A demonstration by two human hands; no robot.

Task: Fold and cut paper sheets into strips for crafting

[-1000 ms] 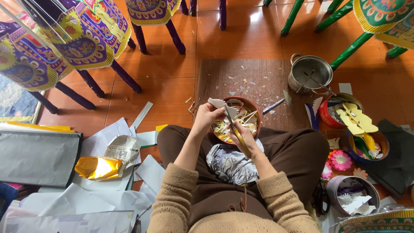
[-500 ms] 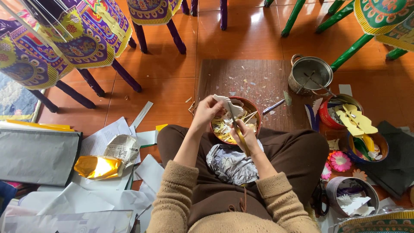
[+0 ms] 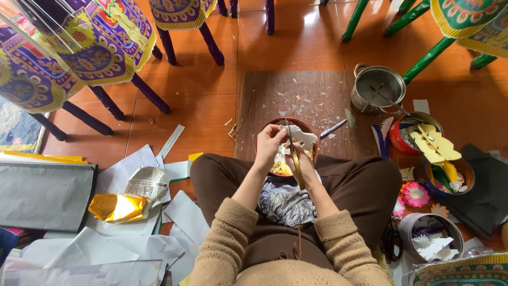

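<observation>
The left hand (image 3: 271,142) pinches a white paper shape (image 3: 299,136) over a red bowl (image 3: 313,139). The paper lies mostly sideways, its long side running left to right, wider end to the right. The right hand (image 3: 299,161) is closed on yellow scissors (image 3: 294,153). The scissors run up and down, tips pointing away from the person, at the paper. Crumpled foil (image 3: 286,201) lies in the lap.

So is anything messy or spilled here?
Yes. Tiny paper scraps are scattered across the brown mat beyond the red bowl, and loose white sheets lie strewn over the floor beside a crumpled gold foil.
</observation>
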